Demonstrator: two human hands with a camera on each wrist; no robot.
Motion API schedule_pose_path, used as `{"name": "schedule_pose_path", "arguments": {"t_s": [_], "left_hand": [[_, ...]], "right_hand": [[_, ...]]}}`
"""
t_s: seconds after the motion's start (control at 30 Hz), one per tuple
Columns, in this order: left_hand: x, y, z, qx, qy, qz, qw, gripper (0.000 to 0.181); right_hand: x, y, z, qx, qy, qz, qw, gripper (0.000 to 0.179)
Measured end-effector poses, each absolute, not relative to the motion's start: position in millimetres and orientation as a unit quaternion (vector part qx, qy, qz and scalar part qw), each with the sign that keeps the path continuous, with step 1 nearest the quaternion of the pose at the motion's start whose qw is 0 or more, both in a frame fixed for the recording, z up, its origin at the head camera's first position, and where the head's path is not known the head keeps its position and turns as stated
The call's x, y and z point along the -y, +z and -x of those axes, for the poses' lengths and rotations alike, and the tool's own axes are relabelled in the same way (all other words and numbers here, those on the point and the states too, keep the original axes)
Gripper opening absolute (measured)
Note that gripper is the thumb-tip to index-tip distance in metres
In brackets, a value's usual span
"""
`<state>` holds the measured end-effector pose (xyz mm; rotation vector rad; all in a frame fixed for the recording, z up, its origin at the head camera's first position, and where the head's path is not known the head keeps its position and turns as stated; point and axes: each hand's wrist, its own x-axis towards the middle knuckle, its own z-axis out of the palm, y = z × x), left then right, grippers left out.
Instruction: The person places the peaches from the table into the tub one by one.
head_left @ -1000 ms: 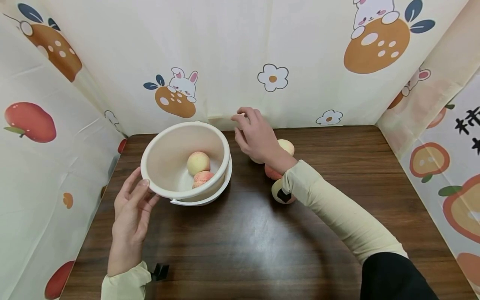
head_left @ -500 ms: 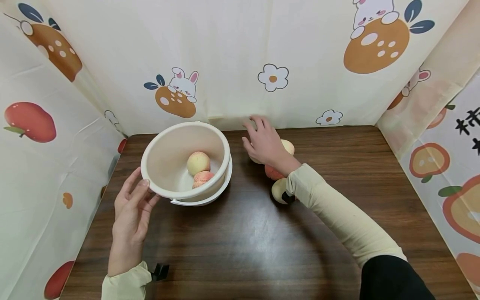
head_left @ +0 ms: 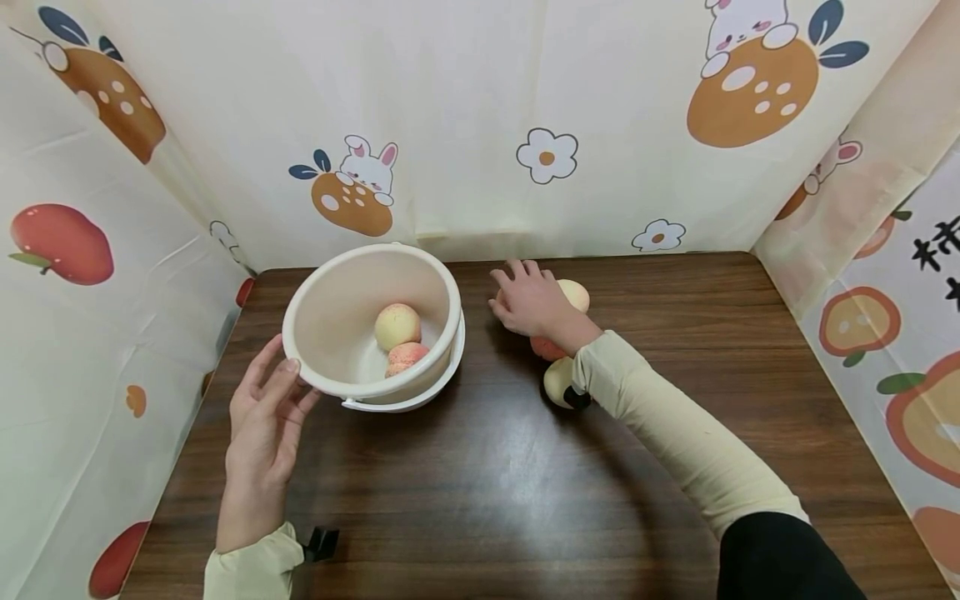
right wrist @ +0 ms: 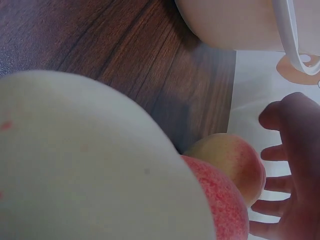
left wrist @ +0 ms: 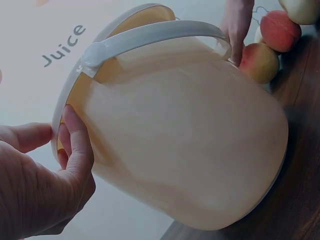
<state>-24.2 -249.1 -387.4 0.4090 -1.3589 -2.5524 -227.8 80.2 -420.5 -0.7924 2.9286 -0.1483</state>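
A cream bucket (head_left: 333,300) stands on the table, holding a yellow peach (head_left: 397,326) and a pinkish peach (head_left: 406,357). My left hand (head_left: 262,425) pinches its rim, thumb on one side and fingers on the other, as the left wrist view shows. My right hand (head_left: 534,300) is spread over a yellow-red peach (right wrist: 225,160), its fingers reaching over the far side. That peach is mostly hidden under the hand in the head view. Beside it lie a red peach (head_left: 547,348), a pale peach (head_left: 575,295) and another pale peach (head_left: 557,383) near the right wrist.
The bucket's white handle (left wrist: 165,32) is folded down along its side. A printed curtain (head_left: 465,125) rises right behind the dark wooden table (head_left: 480,500), with more printed cloth at the left and right.
My right hand has come down and slightly right, from near the curtain onto the yellow-red peach beside the bucket. My left hand and the bucket have not moved.
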Motion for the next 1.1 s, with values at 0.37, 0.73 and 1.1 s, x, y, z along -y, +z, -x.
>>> {"name": "schedule_pose_path", "arguments": {"t_s": [0.37,0.73,1.1], "left_hand": [[247.9,-387.9,25.9,0.467,-0.865,-0.144,0.112,0.056],[245.9,-387.7,26.7,0.469,-0.863,-0.148,0.114,0.056],[245.4,-387.1,29.0,0.471,-0.863,-0.145,0.114,0.056]], "right_hand": [[-79.2,-424.4,233.8,-0.958,-0.022,0.264,0.109,0.062],[-79.1,-421.9,233.9,-0.954,-0.011,0.278,0.108,0.055],[-79.4,-425.4,239.4,-0.953,-0.006,0.286,0.103,0.053]]}}
